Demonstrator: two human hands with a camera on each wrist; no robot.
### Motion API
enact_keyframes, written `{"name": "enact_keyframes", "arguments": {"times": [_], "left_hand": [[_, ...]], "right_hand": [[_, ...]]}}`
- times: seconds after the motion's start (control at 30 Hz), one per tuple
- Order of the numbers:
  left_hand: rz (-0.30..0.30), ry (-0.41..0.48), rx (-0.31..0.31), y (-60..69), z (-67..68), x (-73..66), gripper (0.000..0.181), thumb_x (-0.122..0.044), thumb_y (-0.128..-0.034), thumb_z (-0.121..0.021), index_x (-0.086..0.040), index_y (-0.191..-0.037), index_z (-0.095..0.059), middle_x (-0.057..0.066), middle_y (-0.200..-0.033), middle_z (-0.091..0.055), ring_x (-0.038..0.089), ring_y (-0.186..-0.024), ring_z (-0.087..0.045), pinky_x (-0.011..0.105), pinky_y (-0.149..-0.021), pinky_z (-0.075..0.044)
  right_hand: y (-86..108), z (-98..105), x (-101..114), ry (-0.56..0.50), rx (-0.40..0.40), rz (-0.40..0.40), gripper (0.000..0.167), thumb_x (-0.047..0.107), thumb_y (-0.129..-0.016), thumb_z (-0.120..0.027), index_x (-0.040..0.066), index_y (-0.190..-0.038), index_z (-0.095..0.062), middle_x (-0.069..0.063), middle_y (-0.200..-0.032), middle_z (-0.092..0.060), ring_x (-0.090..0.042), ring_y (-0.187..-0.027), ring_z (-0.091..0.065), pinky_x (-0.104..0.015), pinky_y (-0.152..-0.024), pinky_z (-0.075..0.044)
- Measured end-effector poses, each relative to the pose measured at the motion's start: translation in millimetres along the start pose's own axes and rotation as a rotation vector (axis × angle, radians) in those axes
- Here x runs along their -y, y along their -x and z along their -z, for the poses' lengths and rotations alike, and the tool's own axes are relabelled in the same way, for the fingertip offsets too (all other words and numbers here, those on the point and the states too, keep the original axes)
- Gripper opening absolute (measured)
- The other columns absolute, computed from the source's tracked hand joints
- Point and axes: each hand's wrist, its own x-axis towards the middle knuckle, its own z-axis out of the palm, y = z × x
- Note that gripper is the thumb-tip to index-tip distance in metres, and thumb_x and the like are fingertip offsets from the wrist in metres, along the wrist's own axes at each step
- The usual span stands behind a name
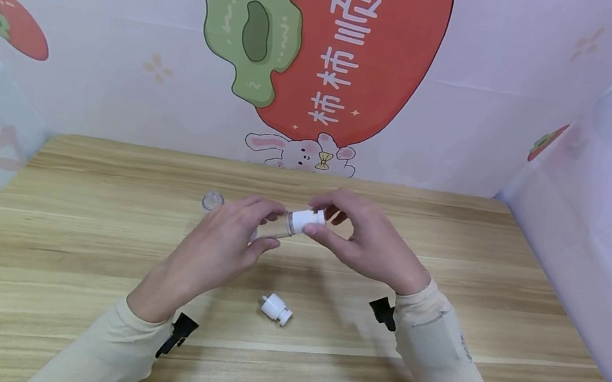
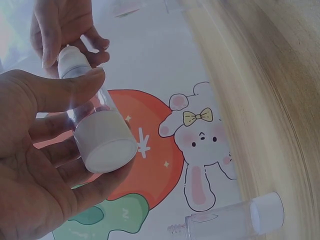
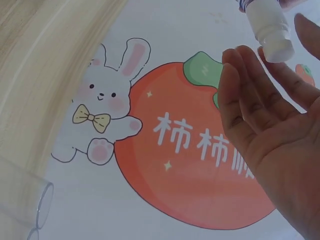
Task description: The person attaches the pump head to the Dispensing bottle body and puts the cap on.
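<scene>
My left hand (image 1: 223, 238) grips a clear bottle (image 1: 274, 229) with a white base, thumb across its side and fingers beneath. The bottle is held tilted above the table, and a white pump top (image 1: 306, 219) sits on its far end. Around that top reaches my right hand (image 1: 364, 238), thumb and fingers spread. The right wrist view shows a gap beside the thumb; whether any finger touches the top is unclear. Another white pump head (image 1: 276, 309) lies on the table below the hands. A second clear bottle (image 2: 225, 220) with a threaded neck stands upright at the left.
Clear open-ended cylinders (image 3: 42, 205) show at the lower left of the right wrist view; my right hand seems to hide them in the head view. The wooden table (image 1: 97, 253) meets printed cloth walls at the back and both sides.
</scene>
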Motion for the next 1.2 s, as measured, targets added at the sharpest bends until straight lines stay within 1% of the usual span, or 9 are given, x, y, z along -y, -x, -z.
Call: {"name": "enact_keyframes", "arguments": {"times": [0.1, 0.2, 0.5, 0.73, 0.97, 1.2], "left_hand": [[0.006, 0.010, 0.003, -0.5, -0.8, 0.9, 0.044, -0.004, -0.0806, -0.086, -0.003, -0.121, -0.068, 0.011, -0.113, -0.070, 0.026, -0.098, -0.069, 0.044, -0.083, -0.056], [0.004, 0.018, 0.000, -0.5, -1.7, 1.9, 0.043, -0.003, -0.0805, -0.085, -0.002, -0.120, -0.068, 0.011, -0.111, -0.071, 0.026, -0.097, -0.069, 0.044, -0.084, -0.056], [0.010, 0.039, -0.004, -0.3, -1.8, 2.5, 0.041, -0.004, -0.0810, -0.085, -0.002, -0.119, -0.068, 0.009, -0.107, -0.070, 0.026, -0.096, -0.068, 0.044, -0.083, -0.055], [0.003, 0.048, -0.007, 0.1, -1.9, 2.5, 0.041, -0.003, -0.0810, -0.085, -0.002, -0.118, -0.069, 0.009, -0.106, -0.070, 0.026, -0.096, -0.068, 0.043, -0.082, -0.055], [0.015, 0.042, -0.007, 0.3, -1.8, 1.2, 0.040, -0.004, -0.0809, -0.085, -0.002, -0.118, -0.069, 0.009, -0.106, -0.070, 0.024, -0.094, -0.068, 0.043, -0.082, -0.055], [0.007, 0.032, -0.013, -0.2, -1.8, 1.4, 0.040, -0.004, -0.0808, -0.085, -0.003, -0.117, -0.070, 0.009, -0.106, -0.071, 0.023, -0.095, -0.068, 0.043, -0.082, -0.056]], "right_hand": [[0.5, 0.5, -1.3, 0.009, -0.019, 0.069, 0.039, 0.015, -0.085, -0.084, 0.006, -0.119, -0.067, 0.002, -0.109, -0.067, -0.011, -0.095, -0.062, -0.032, -0.084, -0.054], [0.4, 0.6, -2.1, 0.009, -0.023, 0.107, 0.044, 0.010, -0.081, -0.087, 0.006, -0.120, -0.067, 0.001, -0.112, -0.066, -0.012, -0.097, -0.062, -0.032, -0.085, -0.054], [-0.5, 0.0, -0.5, -0.007, -0.023, 0.145, 0.042, -0.001, -0.080, -0.084, 0.006, -0.118, -0.067, 0.000, -0.112, -0.065, -0.012, -0.100, -0.061, -0.031, -0.086, -0.054], [-0.6, -1.2, -0.3, -0.004, -0.029, 0.154, 0.040, -0.004, -0.081, -0.082, 0.006, -0.117, -0.067, 0.001, -0.109, -0.066, -0.011, -0.097, -0.062, -0.030, -0.086, -0.054], [-0.3, -0.8, -0.2, -0.014, -0.018, 0.143, 0.035, 0.001, -0.086, -0.080, 0.005, -0.117, -0.068, 0.002, -0.108, -0.067, -0.010, -0.097, -0.062, -0.032, -0.086, -0.055], [-1.0, -0.6, 0.1, -0.022, 0.001, 0.109, 0.028, 0.008, -0.091, -0.077, 0.006, -0.118, -0.069, 0.004, -0.104, -0.068, -0.009, -0.094, -0.062, -0.032, -0.086, -0.054]]}}
